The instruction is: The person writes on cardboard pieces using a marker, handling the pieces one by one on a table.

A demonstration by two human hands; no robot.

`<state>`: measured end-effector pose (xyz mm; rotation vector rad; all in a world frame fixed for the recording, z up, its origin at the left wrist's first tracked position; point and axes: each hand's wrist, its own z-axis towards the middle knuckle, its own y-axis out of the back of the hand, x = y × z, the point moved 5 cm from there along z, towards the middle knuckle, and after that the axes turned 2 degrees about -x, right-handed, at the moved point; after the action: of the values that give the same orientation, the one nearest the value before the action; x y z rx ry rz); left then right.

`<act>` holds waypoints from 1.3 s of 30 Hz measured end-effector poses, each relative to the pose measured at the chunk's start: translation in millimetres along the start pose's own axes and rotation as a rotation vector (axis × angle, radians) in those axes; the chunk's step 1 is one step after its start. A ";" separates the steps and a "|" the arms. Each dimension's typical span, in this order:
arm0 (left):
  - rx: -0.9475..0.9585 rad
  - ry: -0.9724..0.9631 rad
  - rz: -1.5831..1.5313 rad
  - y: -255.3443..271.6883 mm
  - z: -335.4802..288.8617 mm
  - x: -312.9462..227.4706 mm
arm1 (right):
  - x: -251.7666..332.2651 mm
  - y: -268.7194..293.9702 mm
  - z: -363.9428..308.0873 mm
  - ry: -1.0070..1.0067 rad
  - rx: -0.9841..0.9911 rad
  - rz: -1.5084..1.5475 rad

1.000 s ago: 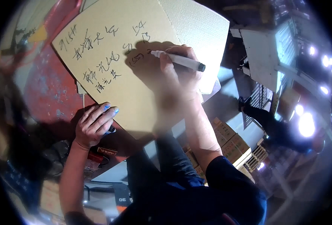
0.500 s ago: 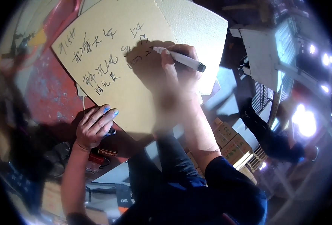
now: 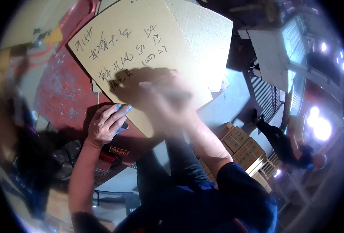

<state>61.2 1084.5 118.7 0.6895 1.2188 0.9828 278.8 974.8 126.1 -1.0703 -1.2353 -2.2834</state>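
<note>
Holding a blurred marker (image 3: 144, 84) over a handwritten sheet of brown cardboard (image 3: 139, 17), the person's right hand (image 3: 168, 92) hangs above the lower half of the writing.

Its fingers are closed around the marker, though the blur hides their exact placing, and whether the tip touches the cardboard cannot be told; the hand's shadow falls across the lowest line of script. The left hand (image 3: 109, 123), half curled with blue stains on its fingertips, is at the cardboard's lower left edge and has a small dark piece (image 3: 124, 126) tucked under its fingers. The cardboard lies slanted, partly over a white textured sheet (image 3: 211, 42), with a red surface (image 3: 69, 91) to its left. Stacked cartons (image 3: 246, 153) stand beyond the right forearm, and another person (image 3: 282, 141) is farther right.
</note>
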 end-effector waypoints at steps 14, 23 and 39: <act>0.037 -0.001 0.001 -2.9 -9.0 2.2 | 37.8 -25.2 11.3 0.098 -0.007 -0.021; 0.033 0.009 0.034 0.7 -2.4 -0.3 | -39.9 51.1 14.1 -0.354 -0.419 0.028; 0.049 0.044 0.026 -1.5 -6.5 1.6 | -24.2 38.5 12.8 -0.327 -0.303 0.205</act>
<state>55.3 1084.8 115.2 0.7264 1.2791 0.9969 323.6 961.9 134.4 -1.6498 -0.8472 -2.2410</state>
